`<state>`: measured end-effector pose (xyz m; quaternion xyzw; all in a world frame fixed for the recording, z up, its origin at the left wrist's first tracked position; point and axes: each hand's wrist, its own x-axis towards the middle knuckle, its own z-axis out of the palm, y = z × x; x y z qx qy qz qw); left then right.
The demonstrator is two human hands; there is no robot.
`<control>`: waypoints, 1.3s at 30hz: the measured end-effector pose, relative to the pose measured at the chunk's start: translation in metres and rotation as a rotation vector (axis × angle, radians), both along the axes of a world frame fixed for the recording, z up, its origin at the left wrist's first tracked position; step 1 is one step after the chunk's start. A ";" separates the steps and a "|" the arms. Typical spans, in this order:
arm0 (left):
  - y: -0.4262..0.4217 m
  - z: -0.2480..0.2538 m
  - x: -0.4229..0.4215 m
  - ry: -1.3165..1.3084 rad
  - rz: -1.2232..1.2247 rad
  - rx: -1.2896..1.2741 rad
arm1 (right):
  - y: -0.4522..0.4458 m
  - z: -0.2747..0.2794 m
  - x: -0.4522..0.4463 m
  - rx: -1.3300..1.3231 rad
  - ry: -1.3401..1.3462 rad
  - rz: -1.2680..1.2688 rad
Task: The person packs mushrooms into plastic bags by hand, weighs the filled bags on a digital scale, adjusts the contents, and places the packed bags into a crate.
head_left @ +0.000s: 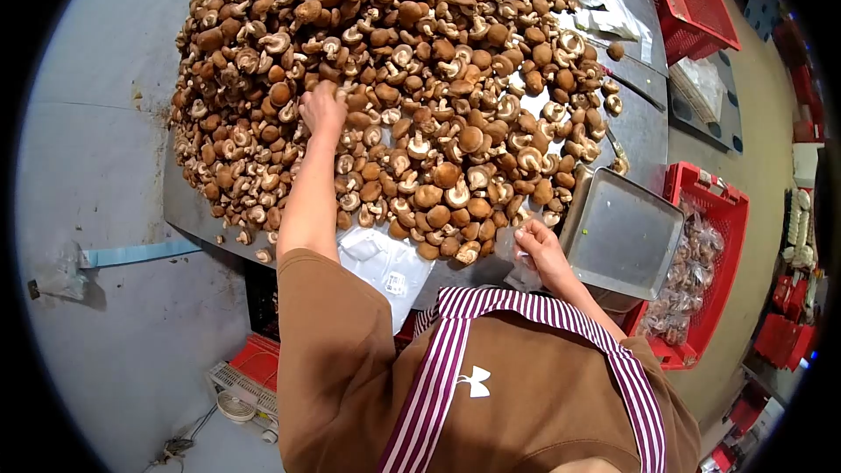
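A large heap of brown shiitake mushrooms [438, 123] covers most of the metal table. My left hand [324, 108] reaches into the middle of the heap, its fingers bent down on a mushroom and partly hidden behind the back of the hand. At the heap's front edge, my right hand [541, 252] pinches a clear plastic bag [523, 273], which hangs loosely below the fingers. Between my arms, a stack of flat white plastic bags [385, 267] lies at the table's front edge.
A metal tray [624, 232] rests right of my right hand. Beyond it, a red crate [734, 236] holds several bagged packs of mushrooms [692, 276]. Another red crate [696, 0] stands at the far right. A grey wall [96, 149] bounds the left.
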<state>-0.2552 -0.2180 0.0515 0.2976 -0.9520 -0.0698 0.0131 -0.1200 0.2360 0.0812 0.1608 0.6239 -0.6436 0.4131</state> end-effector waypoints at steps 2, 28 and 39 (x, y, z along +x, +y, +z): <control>-0.002 -0.027 0.007 0.034 -0.200 -0.095 | -0.004 -0.002 -0.002 -0.018 0.006 0.007; -0.043 -0.034 0.044 0.238 -0.001 0.041 | 0.004 -0.010 -0.005 -0.036 -0.010 0.007; -0.024 -0.037 0.034 0.758 0.484 1.736 | -0.017 -0.003 -0.008 -0.041 -0.036 0.016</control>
